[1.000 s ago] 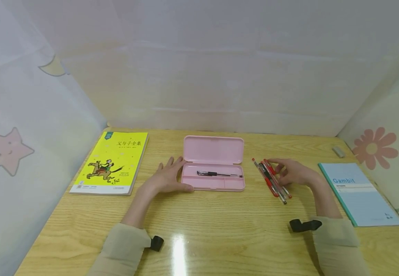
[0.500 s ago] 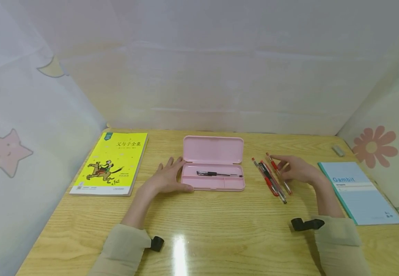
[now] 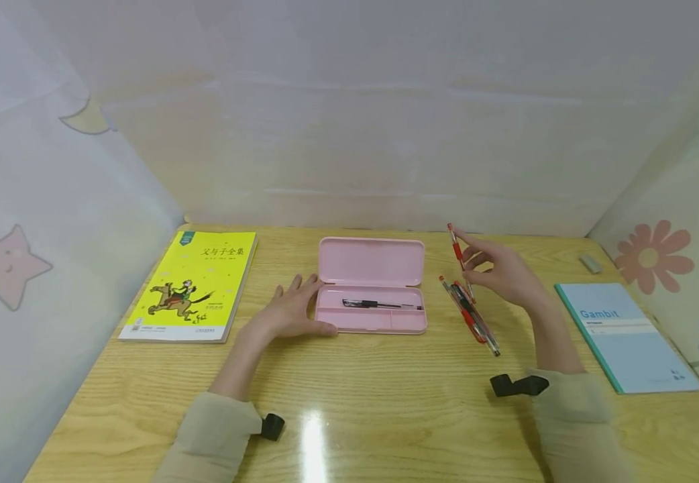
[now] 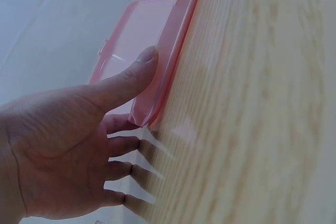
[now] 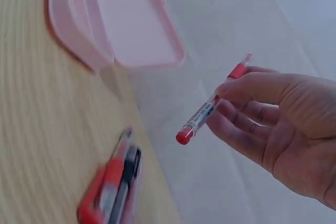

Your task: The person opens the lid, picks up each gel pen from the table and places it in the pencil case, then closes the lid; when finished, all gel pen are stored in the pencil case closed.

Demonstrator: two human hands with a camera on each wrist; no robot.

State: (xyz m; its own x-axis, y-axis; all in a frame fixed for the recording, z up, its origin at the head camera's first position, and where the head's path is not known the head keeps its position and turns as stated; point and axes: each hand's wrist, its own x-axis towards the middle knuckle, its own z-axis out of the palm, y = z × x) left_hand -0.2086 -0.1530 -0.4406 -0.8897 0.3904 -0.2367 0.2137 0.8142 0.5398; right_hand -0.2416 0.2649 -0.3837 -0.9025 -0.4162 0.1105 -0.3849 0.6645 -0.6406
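A pink pencil case (image 3: 371, 261) lies open on the table, its lid tipped back. One black gel pen (image 3: 380, 304) lies in its rear compartment. My left hand (image 3: 289, 315) rests at the case's left end, thumb touching the front wall and the other fingers spread loosely. My right hand (image 3: 503, 272) pinches a red gel pen (image 5: 199, 116) between thumb and fingers, raised above the table and slanted. Below it lies a small pile of red and black pens (image 3: 469, 315), to the right of the case; how many is hard to tell.
A yellow book (image 3: 195, 282) lies at the left of the wooden table (image 3: 386, 402). To the right are a pale blue notebook (image 3: 627, 335) and a small grey eraser (image 3: 591, 263). Pale curtains (image 3: 373, 154) stand behind and at both sides.
My right hand has taken a red pen off the pile and lifted it up, leftward and away from me. The left hand and the case have stayed put.
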